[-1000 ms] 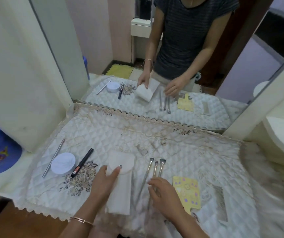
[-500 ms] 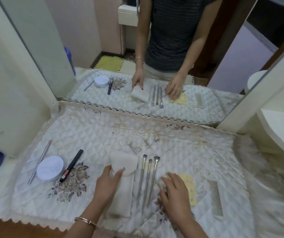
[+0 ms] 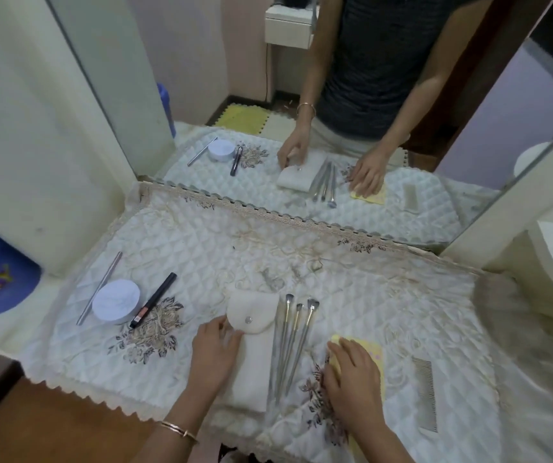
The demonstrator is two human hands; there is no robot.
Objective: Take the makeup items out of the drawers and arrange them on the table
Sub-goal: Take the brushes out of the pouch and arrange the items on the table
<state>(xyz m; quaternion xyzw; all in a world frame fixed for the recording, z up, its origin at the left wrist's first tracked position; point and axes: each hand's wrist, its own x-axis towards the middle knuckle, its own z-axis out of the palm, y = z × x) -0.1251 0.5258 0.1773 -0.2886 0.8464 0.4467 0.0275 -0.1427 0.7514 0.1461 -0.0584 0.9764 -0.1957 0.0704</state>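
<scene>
You are in the arranging step: the items are out and laid in a row on the quilted tabletop [image 3: 352, 272], and you are squaring them up. Take the white snap pouch [image 3: 251, 349] as your landmark. Your left hand [image 3: 215, 349] rests flat against its left edge, fingers loosely spread, gripping nothing. Just right of the pouch lie three silver brushes [image 3: 290, 342], nearly parallel. Further right, your right hand [image 3: 352, 375] presses flat, fingers apart, on the yellow card [image 3: 373, 352]; the comb [image 3: 425, 396] lies beyond that. Well left of the pouch sit the round white jar [image 3: 116, 300], the black pen [image 3: 153, 300] and a thin metal stick [image 3: 99, 292]. Next, I judge, slide the card straight and check the spacing.
</scene>
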